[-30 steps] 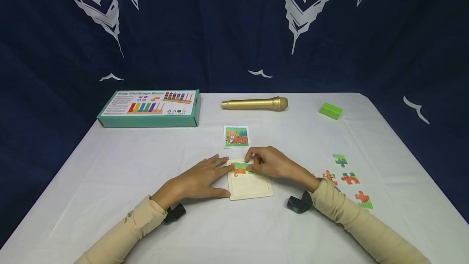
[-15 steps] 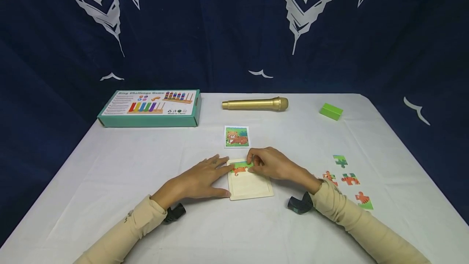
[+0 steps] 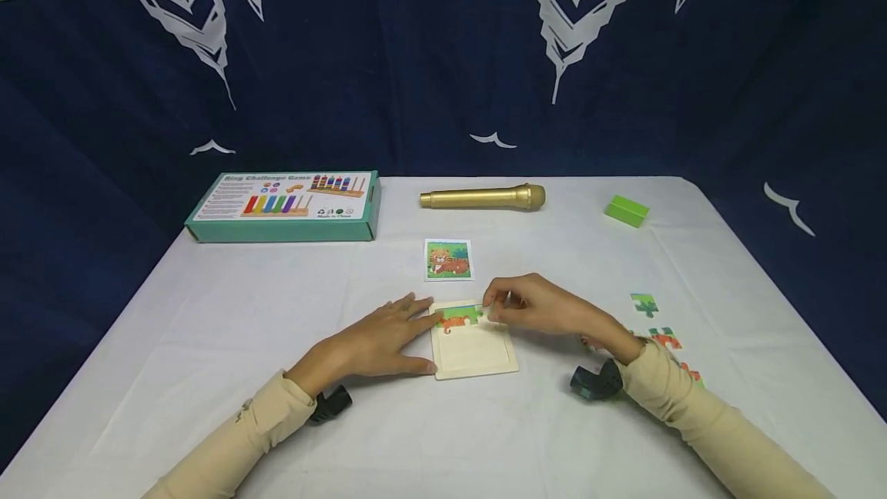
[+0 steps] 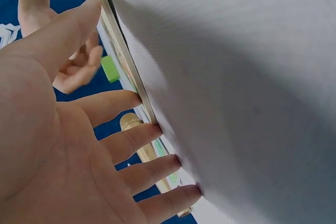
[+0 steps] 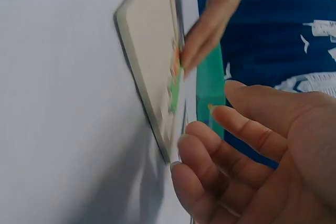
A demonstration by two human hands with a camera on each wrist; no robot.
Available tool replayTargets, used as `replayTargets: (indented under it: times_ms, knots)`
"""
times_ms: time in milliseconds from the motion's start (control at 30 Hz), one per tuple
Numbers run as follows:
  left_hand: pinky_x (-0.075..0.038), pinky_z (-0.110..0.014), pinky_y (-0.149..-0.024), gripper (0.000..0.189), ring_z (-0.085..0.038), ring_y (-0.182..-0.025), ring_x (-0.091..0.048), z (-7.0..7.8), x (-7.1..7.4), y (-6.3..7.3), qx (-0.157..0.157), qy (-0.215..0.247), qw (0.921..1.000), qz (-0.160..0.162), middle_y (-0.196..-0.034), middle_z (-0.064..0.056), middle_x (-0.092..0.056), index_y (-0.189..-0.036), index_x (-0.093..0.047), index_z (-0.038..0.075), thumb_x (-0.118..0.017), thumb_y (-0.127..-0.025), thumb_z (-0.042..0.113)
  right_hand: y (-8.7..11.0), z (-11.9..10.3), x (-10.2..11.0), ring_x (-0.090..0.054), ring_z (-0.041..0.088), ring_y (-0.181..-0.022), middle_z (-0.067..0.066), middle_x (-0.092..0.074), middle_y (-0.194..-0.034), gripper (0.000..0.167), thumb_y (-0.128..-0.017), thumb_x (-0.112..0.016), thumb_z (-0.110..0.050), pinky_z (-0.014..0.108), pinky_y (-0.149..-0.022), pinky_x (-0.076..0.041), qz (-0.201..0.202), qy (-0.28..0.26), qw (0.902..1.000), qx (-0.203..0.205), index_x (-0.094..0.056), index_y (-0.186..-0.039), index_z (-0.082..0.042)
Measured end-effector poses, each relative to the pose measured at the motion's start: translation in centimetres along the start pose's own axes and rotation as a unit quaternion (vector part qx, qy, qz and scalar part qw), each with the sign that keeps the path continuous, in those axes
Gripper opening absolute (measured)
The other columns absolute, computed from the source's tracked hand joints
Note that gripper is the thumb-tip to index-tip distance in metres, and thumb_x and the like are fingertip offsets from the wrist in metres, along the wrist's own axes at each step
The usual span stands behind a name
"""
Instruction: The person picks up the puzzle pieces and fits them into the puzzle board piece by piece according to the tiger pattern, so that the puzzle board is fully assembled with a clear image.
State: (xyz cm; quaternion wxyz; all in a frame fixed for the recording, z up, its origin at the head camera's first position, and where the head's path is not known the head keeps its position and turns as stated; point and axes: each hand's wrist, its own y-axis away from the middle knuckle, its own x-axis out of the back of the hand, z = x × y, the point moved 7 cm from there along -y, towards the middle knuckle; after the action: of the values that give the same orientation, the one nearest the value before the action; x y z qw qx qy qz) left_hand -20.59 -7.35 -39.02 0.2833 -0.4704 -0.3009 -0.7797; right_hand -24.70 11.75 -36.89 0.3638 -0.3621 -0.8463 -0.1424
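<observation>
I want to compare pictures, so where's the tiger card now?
In the head view, the tiger card lies near the middle of the table, between the puzzle board and the gold microphone.

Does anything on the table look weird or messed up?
Nothing looks spilled or broken. The gold microphone lying behind the tiger card seems a bit odd, since it doesn't seem to go with the puzzle board.

The pale wooden puzzle tray (image 3: 476,353) lay flat, with green-and-orange jigsaw pieces (image 3: 460,319) joined along its upper left and its plain floor showing below them. The left hand (image 3: 381,336), fingers spread, touched the tray's left edge, while the right hand (image 3: 537,305) hung by its upper right corner. Loose jigsaw pieces (image 3: 645,305) lay to the right, some partly hidden.
</observation>
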Motion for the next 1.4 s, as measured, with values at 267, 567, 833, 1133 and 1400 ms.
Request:
replayTargets:
  times_ms: [267, 567, 833, 1133, 1400]
  knots:
    - [-0.018, -0.051, -0.116, 0.077, -0.032, -0.146, -0.013, 0.1, 0.1, 0.1, 0.003, 0.006, 1.0, 0.003, -0.156, -0.008, -0.028, -0.148, -0.038, 0.013, -0.064, -0.087, 0.052, 4.8, 2.5, 4.6, -0.063, 0.02, -0.099, 0.005, -0.066, -0.11, 0.021, -0.092, -0.065, -0.018, 0.038, -0.085, -0.052, 0.063, 0.011, 0.9972, -0.037, -0.065, -0.11, -0.008]
    - [-0.018, -0.05, -0.116, 0.078, -0.032, -0.146, -0.013, 0.0, 0.0, 0.0, 0.006, -0.002, 1.0, 0.004, -0.156, -0.007, -0.028, -0.148, -0.038, 0.013, -0.064, -0.086, 0.052, 10.5, 6.2, 9.0, -0.055, 0.029, -0.117, 0.01, -0.061, -0.123, 0.032, -0.094, -0.063, -0.021, 0.044, -0.097, -0.045, 0.151, 0.047, 0.9826, -0.098, -0.06, -0.122, -0.006]
    - [-0.018, -0.051, -0.116, 0.078, -0.032, -0.146, -0.014, 0.1, 0.1, 0.1, 0.005, 0.004, 1.0, 0.005, -0.156, -0.007, -0.028, -0.148, -0.038, 0.013, -0.064, -0.086, 0.052, 14.7, 11.1, 10.8, -0.031, 0.043, -0.136, 0.024, -0.046, -0.14, 0.042, -0.09, -0.067, -0.021, 0.067, -0.103, -0.025, 0.17, 0.007, 0.9739, -0.15, -0.055, -0.127, -0.004]
    - [-0.017, -0.049, -0.116, 0.078, -0.03, -0.147, -0.013, -0.1, 0.0, 0.1, 0.009, 0.003, 1.0, 0.003, -0.157, -0.006, -0.027, -0.149, -0.037, 0.015, -0.064, -0.086, 0.053, 16.3, 13.6, 10.2, -0.007, 0.06, -0.136, 0.037, -0.02, -0.148, 0.053, -0.078, -0.078, -0.022, 0.076, -0.1, -0.011, 0.109, 0.031, 0.9745, -0.193, -0.057, -0.123, -0.003]
    - [-0.017, -0.049, -0.116, 0.078, -0.03, -0.147, -0.013, -0.1, -0.1, 0.1, 0.012, 0.005, 0.9999, 0.002, -0.157, -0.005, -0.027, -0.149, -0.037, 0.015, -0.064, -0.086, 0.053, 15.8, 13.5, 9.9, -0.013, 0.062, -0.132, 0.04, -0.021, -0.146, 0.042, -0.076, -0.079, -0.017, 0.074, -0.102, -0.013, 0.116, 0.045, 0.9742, -0.188, -0.059, -0.109, -0.002]
